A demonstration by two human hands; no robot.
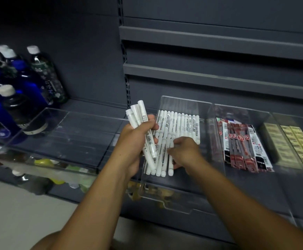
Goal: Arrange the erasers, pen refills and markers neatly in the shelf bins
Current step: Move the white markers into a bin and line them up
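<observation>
The left hand (136, 136) grips a bundle of white markers (138, 114), fingers curled round them, the caps tilting up and away from the wrist. Just to its right, the right hand (185, 152) reaches into the clear bin (183, 103), its curled fingers resting on the loose markers (162, 159) lying there; whether it grips one cannot be told. Beyond its knuckles lies a neat row of markers (183, 125). Further right of that hand sit packets of pen refills (242, 145), then the erasers (291, 143). Bottles (38, 73) stand well left of the left hand.

Dark bottles (44, 76) with white caps at left, grey shelving (219, 36) behind.
</observation>
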